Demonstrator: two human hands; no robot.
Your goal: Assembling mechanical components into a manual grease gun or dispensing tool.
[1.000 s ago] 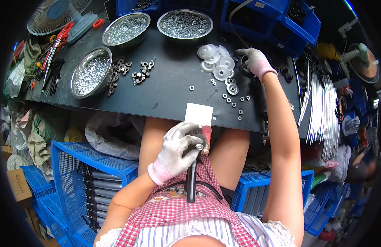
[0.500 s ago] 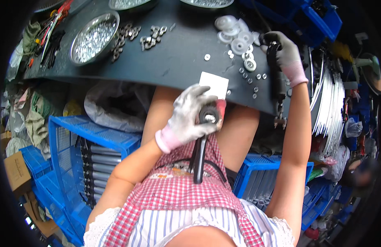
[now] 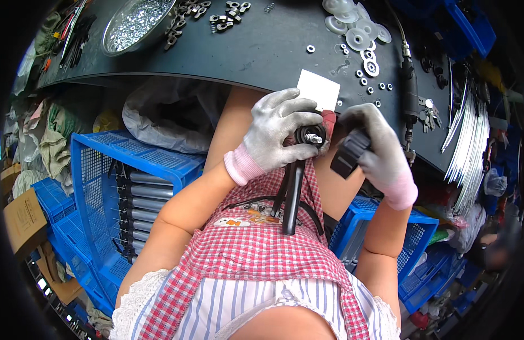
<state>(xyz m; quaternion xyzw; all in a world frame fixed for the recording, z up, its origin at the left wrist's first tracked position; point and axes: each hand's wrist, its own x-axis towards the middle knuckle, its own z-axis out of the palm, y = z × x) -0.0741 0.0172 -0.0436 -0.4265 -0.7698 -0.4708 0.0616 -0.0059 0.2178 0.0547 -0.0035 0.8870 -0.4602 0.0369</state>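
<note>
My left hand [image 3: 276, 130] is gripping a round black head [image 3: 302, 136], the fingers curving over its far side and the thumb pressing from the near side. A bright threaded stud [image 3: 314, 138] is sticking out of its middle, and a black tube [image 3: 293, 198] is extending from beneath it toward my checked apron [image 3: 262, 260] (a thinner dark bar is running just beside it). My right hand [image 3: 379, 144] is half closing around a blocky black piece [image 3: 351, 153], holding it just right of the round head, with a gap showing between them; its far fingers are blurring, so I cannot tell exactly how they are pressing.

Beyond my left fingertips, a white square [image 3: 318, 90] is overlapping the near edge of the dark table [image 3: 233, 62]. Farther over, small nuts [image 3: 364, 81] are lying scattered near translucent discs [image 3: 358, 38], and a black cylindrical tool [image 3: 409, 90] is resting to their right. Metal clips [image 3: 223, 22] are sitting in clusters on the left, near a steel bowl [image 3: 105, 45] brimming with shiny bits. Down by my left arm, a blue crate [image 3: 131, 139] is holding grey tubes [image 3: 146, 204].
</note>
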